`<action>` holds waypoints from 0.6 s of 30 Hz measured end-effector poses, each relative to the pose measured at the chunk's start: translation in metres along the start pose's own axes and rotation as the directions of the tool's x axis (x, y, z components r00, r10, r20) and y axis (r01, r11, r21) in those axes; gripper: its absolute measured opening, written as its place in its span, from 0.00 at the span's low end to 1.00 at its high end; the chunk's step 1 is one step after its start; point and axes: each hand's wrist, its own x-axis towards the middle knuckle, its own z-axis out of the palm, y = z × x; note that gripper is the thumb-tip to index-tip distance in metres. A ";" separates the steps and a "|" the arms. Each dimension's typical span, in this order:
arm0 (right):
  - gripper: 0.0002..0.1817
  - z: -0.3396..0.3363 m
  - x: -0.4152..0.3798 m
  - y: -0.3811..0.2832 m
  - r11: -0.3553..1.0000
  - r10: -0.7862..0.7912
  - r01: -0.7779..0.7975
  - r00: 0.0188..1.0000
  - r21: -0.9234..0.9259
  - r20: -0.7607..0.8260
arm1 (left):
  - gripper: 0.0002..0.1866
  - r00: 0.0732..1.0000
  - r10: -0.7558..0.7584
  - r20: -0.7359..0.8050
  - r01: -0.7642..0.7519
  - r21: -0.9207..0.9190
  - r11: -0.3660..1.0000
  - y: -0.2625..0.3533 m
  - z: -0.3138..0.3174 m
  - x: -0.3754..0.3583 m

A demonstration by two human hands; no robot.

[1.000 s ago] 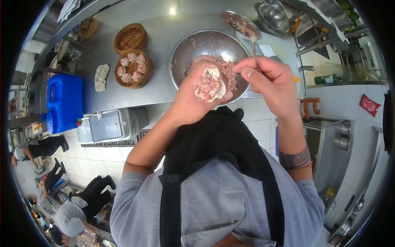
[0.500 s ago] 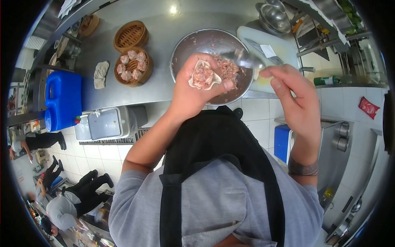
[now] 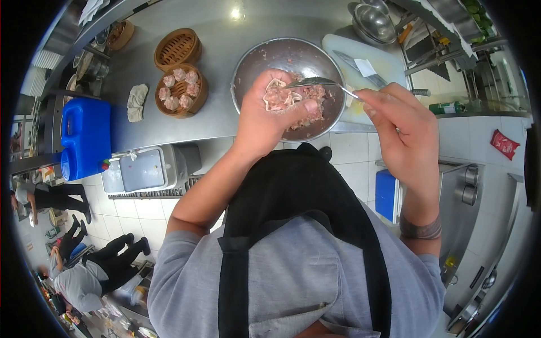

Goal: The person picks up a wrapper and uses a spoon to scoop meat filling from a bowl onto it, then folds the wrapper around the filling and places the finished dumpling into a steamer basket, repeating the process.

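Observation:
My left hand [image 3: 264,121] is wrapped round a dumpling [image 3: 277,96], a pale wrapper filled with pink minced meat, over the steel bowl [image 3: 248,61]. In my right hand [image 3: 401,123] is a metal spoon [image 3: 315,81], its handle pinched between thumb and fingers and its bowl end at the top of the dumpling. More minced meat [image 3: 315,106] lies in the bowl below. To the left, a bamboo steamer [image 3: 201,100] holds several filled dumplings [image 3: 185,101], beside a second bamboo steamer [image 3: 178,47] with a bare slatted base.
A white cutting board [image 3: 394,53] with a knife [image 3: 352,62] lies right of the bowl. Metal bowls [image 3: 375,23] stand behind. A folded cloth [image 3: 137,103] and a blue jug [image 3: 87,138] are at left. Other people [image 3: 81,284] are at lower left.
The spoon, blurred before over the bowl's right side, has come left to the dumpling. My left hand has tilted the dumpling slightly. At lower left, the people have shifted a little.

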 end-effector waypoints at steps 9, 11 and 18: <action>0.12 -0.002 -0.002 0.003 0.998 0.039 -0.041 0.999 0.050 0.029 | 0.20 0.996 -0.080 -0.039 0.072 -0.188 0.980 -0.001 0.001 -0.002; 0.11 -0.002 -0.001 0.003 0.998 0.037 -0.039 0.999 0.054 0.025 | 0.18 0.999 -0.034 -0.033 0.029 -0.138 0.990 -0.006 0.001 -0.003; 0.09 0.000 -0.002 0.005 0.991 0.056 -0.057 0.998 0.117 0.005 | 0.14 0.965 -0.222 0.142 0.245 -0.173 0.954 0.013 -0.006 -0.005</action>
